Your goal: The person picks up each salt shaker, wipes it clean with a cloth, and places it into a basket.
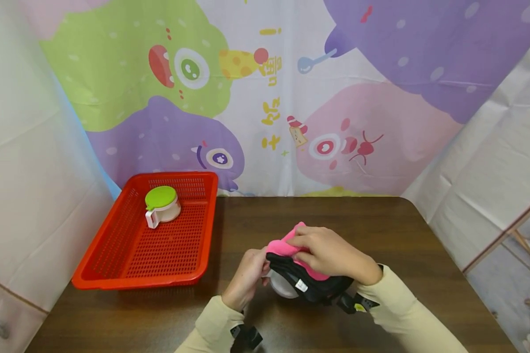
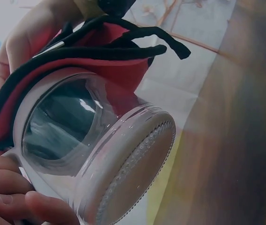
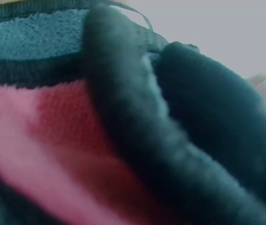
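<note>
A clear jar [image 1: 283, 288] with a white rim and handle is tilted over the table. My left hand [image 1: 246, 278] grips it by the handle; in the left wrist view, curled fingers [image 2: 8, 180] lie at the handle and the ridged base of the jar [image 2: 135, 154] faces outward. A pink cloth with black edging [image 1: 284, 246] drapes over the jar's rim and far side. From above, my right hand [image 1: 329, 250] holds the cloth with bent fingers against the jar. Folds of the cloth [image 3: 76, 140] fill the right wrist view, hiding the right fingers there.
A red plastic basket [image 1: 209, 235] stands on the left of the brown wooden table [image 1: 393, 235]. In it sits a jar with a green lid [image 1: 161, 197] and a white handle. A cartoon-print curtain [image 1: 269, 171] hangs behind the table.
</note>
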The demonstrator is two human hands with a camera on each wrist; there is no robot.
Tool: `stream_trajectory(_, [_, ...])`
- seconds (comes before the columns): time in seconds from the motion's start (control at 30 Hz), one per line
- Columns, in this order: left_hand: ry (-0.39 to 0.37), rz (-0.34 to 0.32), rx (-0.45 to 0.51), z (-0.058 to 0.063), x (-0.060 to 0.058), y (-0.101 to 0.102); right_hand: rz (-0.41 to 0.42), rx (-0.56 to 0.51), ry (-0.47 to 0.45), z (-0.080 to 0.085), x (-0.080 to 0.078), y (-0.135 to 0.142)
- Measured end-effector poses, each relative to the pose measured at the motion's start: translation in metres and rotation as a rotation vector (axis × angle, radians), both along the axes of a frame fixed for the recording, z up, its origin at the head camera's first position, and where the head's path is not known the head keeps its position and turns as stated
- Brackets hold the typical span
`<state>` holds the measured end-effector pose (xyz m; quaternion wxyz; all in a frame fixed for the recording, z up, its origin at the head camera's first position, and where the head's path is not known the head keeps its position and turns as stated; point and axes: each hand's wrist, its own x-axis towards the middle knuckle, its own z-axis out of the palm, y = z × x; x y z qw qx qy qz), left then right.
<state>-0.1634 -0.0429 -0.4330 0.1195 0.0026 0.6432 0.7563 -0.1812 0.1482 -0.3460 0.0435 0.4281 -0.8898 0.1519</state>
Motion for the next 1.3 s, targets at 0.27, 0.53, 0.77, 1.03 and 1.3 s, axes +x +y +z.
stream_trajectory(0.27, [0.016,0.002,-0.036,-0.001,0.0,0.001,-0.062,-0.009,-0.06,-0.002,-0.004,0.0])
stream_trajectory(0.53, [0.022,-0.011,-0.047,0.0,0.0,0.001,-0.128,-0.012,-0.099,-0.003,-0.009,0.001])
stream_trajectory(0.77, [0.027,-0.005,-0.064,0.001,0.001,0.002,-0.156,-0.03,-0.1,-0.005,-0.013,0.005])
stream_trajectory(1.03, [0.027,0.002,-0.05,0.003,0.001,0.0,-0.184,-0.057,-0.146,-0.008,-0.018,0.011])
stream_trajectory(1.3, [0.02,0.006,-0.044,0.003,0.002,-0.002,-0.222,-0.074,-0.21,-0.012,-0.021,0.017])
